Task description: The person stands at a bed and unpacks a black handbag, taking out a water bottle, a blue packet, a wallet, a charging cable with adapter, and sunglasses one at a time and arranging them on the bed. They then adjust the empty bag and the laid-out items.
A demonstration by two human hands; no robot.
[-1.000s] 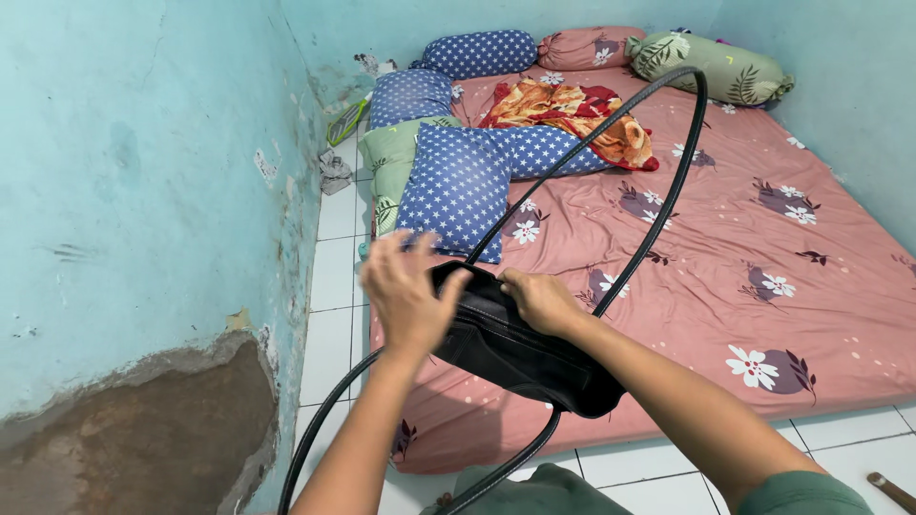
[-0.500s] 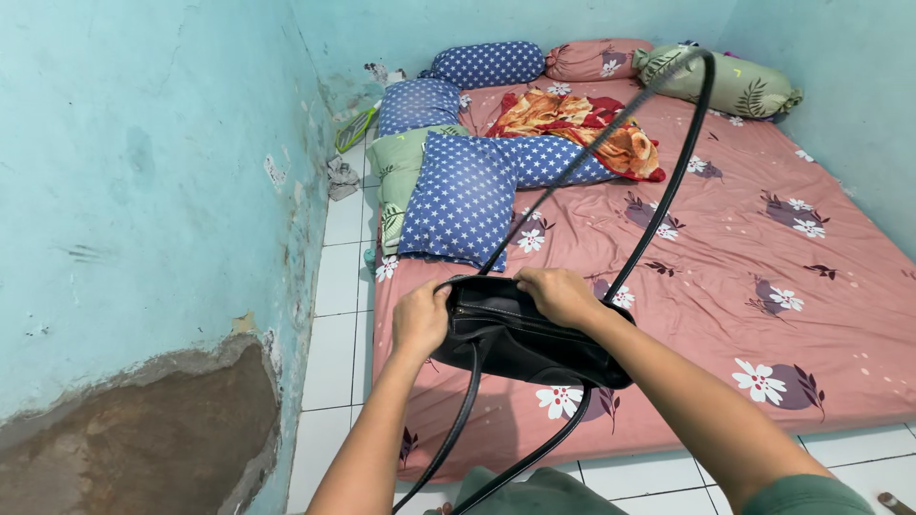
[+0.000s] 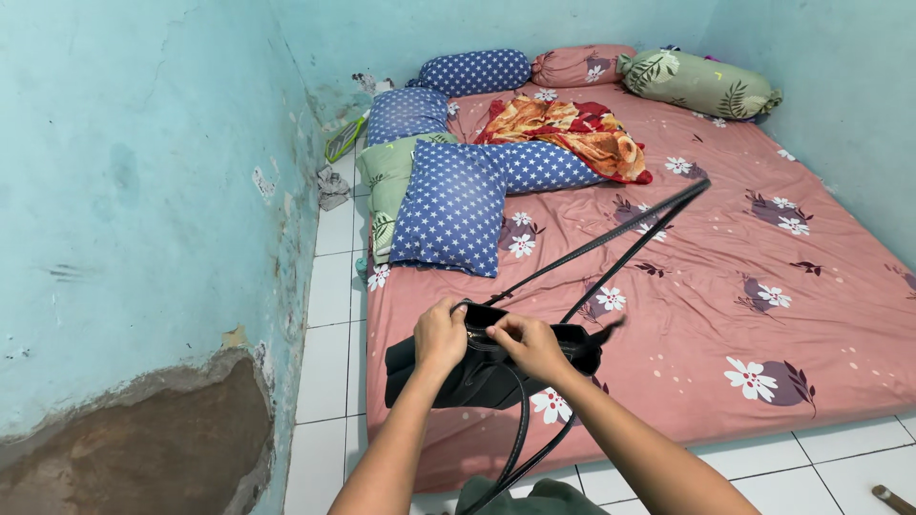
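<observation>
Black leather bag [image 3: 477, 377], soft and slouchy with long thin straps, sits in both grips: left hand [image 3: 440, 336], right hand [image 3: 528, 345].

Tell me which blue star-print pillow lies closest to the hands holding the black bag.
The large flat blue star-print pillow at the mattress's left edge, just beyond the left hand and right hand. The other blue ones sit farther back toward the far wall.
</observation>
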